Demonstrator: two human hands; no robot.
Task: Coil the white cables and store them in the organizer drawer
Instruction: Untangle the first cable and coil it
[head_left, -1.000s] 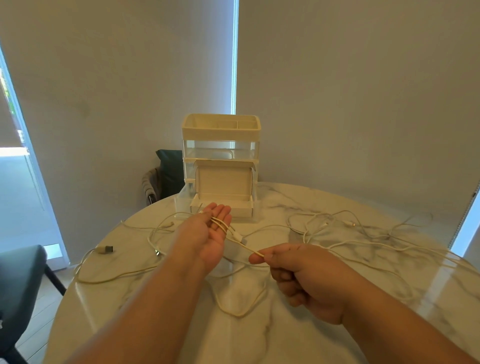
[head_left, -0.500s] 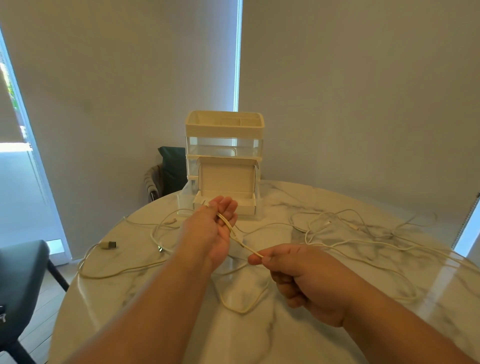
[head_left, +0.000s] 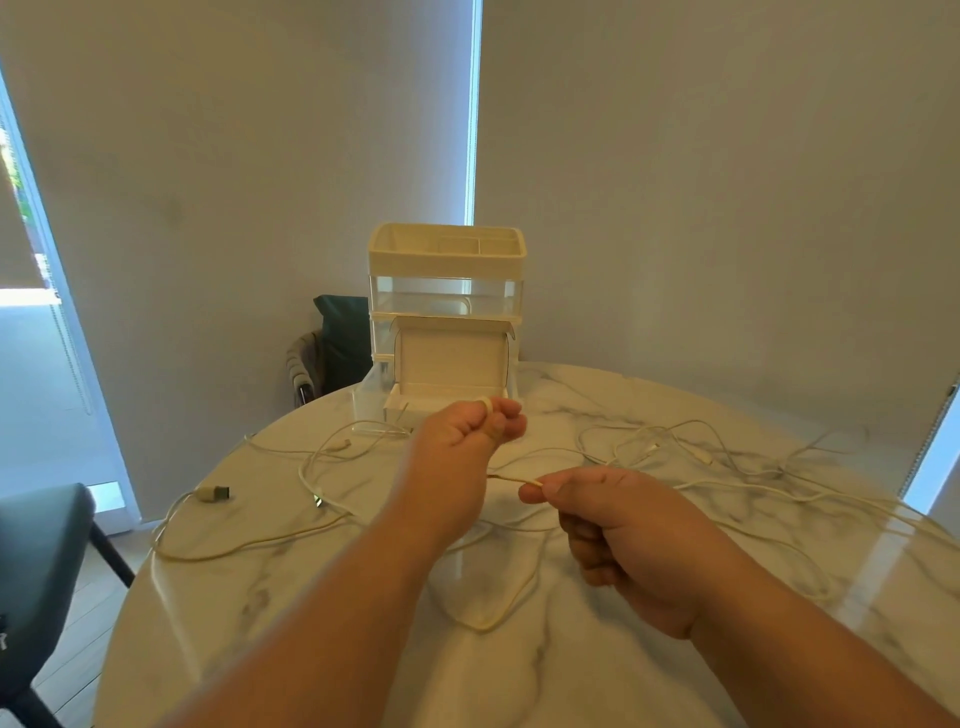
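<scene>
The white cable is pinched by the right hand and gripped in the curled left hand, mid-frame over the bench; it seems light, soft and floppy; it is best held near its end.

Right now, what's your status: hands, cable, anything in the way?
Left hand grips cable, right hand pinches it. Not coiled yet. Loose cables sprawl across table; organizer beyond, unblocked.
</scene>
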